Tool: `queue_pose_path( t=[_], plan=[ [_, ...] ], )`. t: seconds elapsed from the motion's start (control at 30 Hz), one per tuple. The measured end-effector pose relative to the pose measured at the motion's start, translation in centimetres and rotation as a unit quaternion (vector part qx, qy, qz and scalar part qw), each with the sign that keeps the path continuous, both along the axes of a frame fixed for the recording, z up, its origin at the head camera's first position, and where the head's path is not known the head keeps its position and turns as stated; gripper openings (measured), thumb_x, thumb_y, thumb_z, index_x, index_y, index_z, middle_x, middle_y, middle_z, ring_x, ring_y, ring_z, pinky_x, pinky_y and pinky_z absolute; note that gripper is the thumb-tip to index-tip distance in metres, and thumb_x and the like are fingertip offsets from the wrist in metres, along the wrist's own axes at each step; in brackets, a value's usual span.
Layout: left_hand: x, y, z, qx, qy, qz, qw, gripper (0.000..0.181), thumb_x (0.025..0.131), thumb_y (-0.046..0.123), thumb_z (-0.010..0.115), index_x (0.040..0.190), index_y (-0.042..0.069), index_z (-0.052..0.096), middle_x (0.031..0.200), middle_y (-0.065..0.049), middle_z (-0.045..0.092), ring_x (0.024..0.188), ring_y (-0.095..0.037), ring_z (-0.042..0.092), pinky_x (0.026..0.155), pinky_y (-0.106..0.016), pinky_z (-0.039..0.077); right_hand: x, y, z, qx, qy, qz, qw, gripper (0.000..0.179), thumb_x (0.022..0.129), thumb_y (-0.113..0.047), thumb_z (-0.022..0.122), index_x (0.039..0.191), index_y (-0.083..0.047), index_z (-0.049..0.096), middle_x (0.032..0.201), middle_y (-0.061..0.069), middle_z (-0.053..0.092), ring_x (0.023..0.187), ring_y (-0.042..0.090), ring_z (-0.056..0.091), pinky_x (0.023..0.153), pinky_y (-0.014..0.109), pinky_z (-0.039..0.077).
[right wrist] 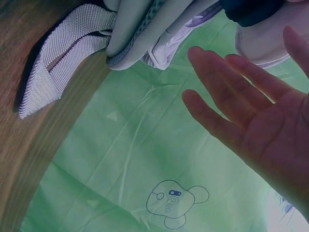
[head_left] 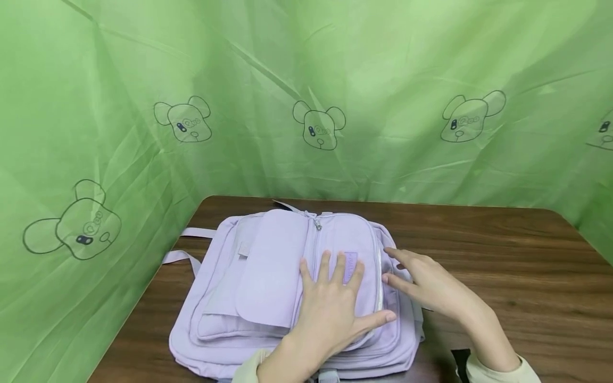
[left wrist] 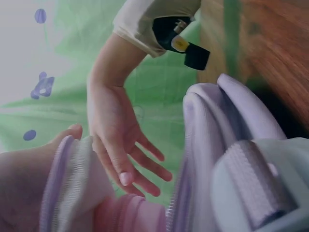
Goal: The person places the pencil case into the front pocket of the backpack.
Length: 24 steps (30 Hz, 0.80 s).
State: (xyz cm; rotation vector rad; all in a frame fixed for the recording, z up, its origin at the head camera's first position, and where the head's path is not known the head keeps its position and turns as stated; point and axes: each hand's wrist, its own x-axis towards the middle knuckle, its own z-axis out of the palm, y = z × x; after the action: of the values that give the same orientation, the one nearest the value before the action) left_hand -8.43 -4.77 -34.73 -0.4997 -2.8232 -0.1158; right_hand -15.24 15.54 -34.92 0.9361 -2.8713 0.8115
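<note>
A lilac backpack (head_left: 273,266) lies on its back on the brown table, its top handle and straps toward the left and far side. My left hand (head_left: 330,306) rests spread on its front pocket, fingers straight, beside a small purple label (head_left: 351,267). My right hand (head_left: 431,279) is at the backpack's right edge with fingers loosely extended, holding nothing. In the left wrist view, an unzipped pocket edge (left wrist: 72,179) shows its zipper teeth, and the right hand (left wrist: 116,130) hangs beyond it. The right wrist view shows the right palm (right wrist: 275,130) with fingers apart.
The wooden table (head_left: 503,266) extends to the right of the backpack. Two thin straps (head_left: 184,257) reach over the table's left edge. A green curtain (head_left: 373,96) printed with bear faces hangs around the back and sides. A webbing strap (right wrist: 72,58) lies folded on the wood.
</note>
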Motion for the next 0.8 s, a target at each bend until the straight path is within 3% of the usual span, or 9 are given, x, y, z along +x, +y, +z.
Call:
queue_pose_path(
  t=[0.43,0.63,0.8],
  plan=[
    [-0.1,0.0,0.4,0.009,-0.043,-0.009,0.9990,0.092,0.077,0.083,0.023,0.141,0.020,0.044,0.142,-0.016,0.040,0.133,-0.039,0.027,0.097,-0.071,0.016,0.0,0.3,0.0,0.006,0.004,0.007,0.9999,0.053,0.089,-0.029,0.062,0.126,0.007,0.051,0.117,0.020,0.059,0.093,0.030,0.062,0.077,0.046,0.051],
    [0.0,-0.4,1.0,0.047,-0.072,-0.012,0.9962,0.089,0.080,0.079,0.025,0.140,0.017,0.045,0.142,-0.016,0.039,0.133,-0.038,0.027,0.098,-0.070,0.014,0.0,0.1,0.0,0.006,0.002,0.010,0.9999,0.052,0.089,-0.028,0.062,0.126,0.008,0.052,0.117,0.020,0.060,0.093,0.030,0.062,0.078,0.047,0.050],
    [0.0,-0.5,1.2,0.062,-0.071,-0.016,0.9954,0.084,0.083,0.075,0.026,0.137,0.016,0.048,0.141,-0.016,0.041,0.132,-0.038,0.029,0.098,-0.070,0.016,-0.1,-0.1,0.0,0.008,-0.005,0.009,0.9999,0.053,0.090,-0.029,0.062,0.126,0.008,0.051,0.118,0.020,0.059,0.094,0.030,0.062,0.079,0.047,0.050]
  ],
)
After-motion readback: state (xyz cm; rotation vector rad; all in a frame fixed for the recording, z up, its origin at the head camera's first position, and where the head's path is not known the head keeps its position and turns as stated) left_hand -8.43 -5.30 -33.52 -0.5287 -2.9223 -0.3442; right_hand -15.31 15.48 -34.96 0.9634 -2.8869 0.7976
